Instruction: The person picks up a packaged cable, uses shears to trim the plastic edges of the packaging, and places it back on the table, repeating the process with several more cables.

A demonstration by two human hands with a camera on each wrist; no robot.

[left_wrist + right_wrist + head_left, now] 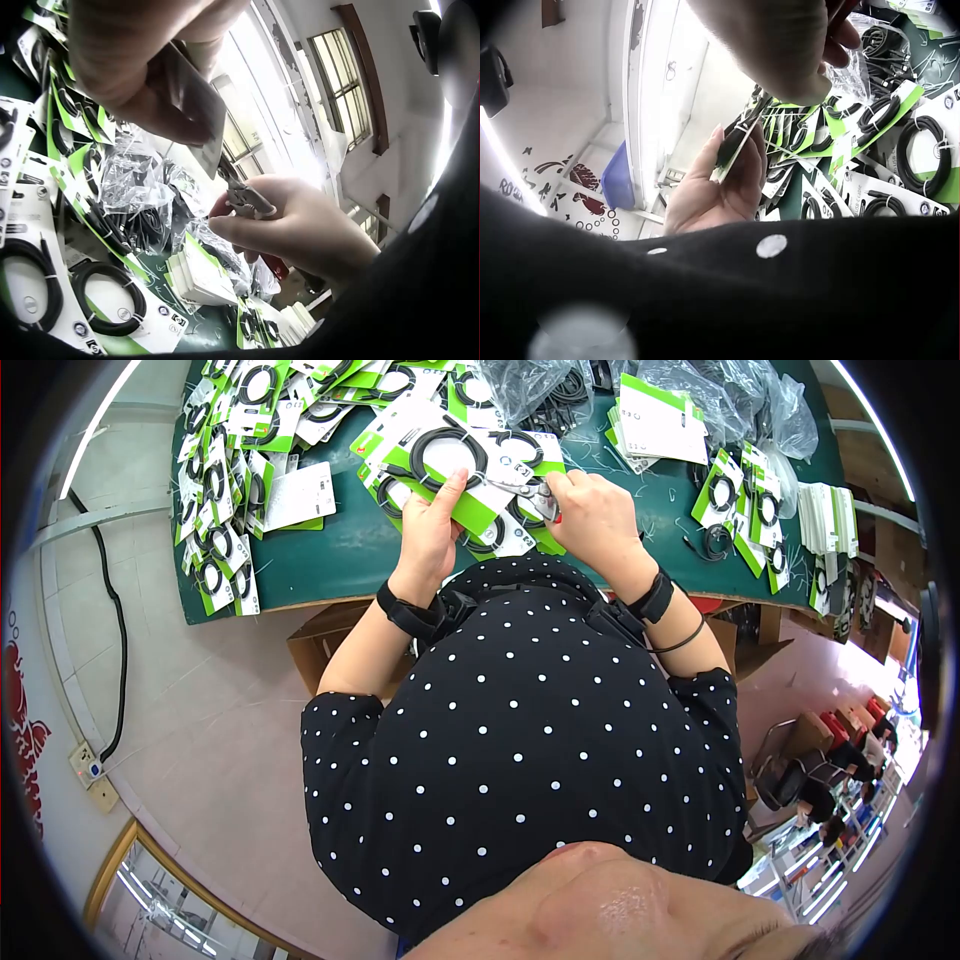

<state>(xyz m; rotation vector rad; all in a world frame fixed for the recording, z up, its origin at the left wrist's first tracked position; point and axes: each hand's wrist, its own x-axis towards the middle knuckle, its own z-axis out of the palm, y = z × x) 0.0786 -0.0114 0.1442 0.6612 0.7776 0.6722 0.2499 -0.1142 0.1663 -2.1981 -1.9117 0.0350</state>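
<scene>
A green-and-white card (447,460) with a coiled black cable tied to it is held up over the green table (320,560). My left hand (432,525) grips its lower edge, thumb up along the front. In the left wrist view the left hand (142,67) pinches the card (199,105) from above. My right hand (590,510) holds small red-handled cutters (532,490) at the card's right edge. The right hand (300,225) is curled round the cutters (251,201), their tip at the card. The right wrist view shows the left hand (712,187) holding the card (735,142) edge-on.
Several carded cables (230,480) are heaped at the table's left and under the held card. Clear plastic bags of cables (540,385) lie at the back. A stack of white cards (825,515) stands at the right. A cardboard box (320,645) sits below the table's front edge.
</scene>
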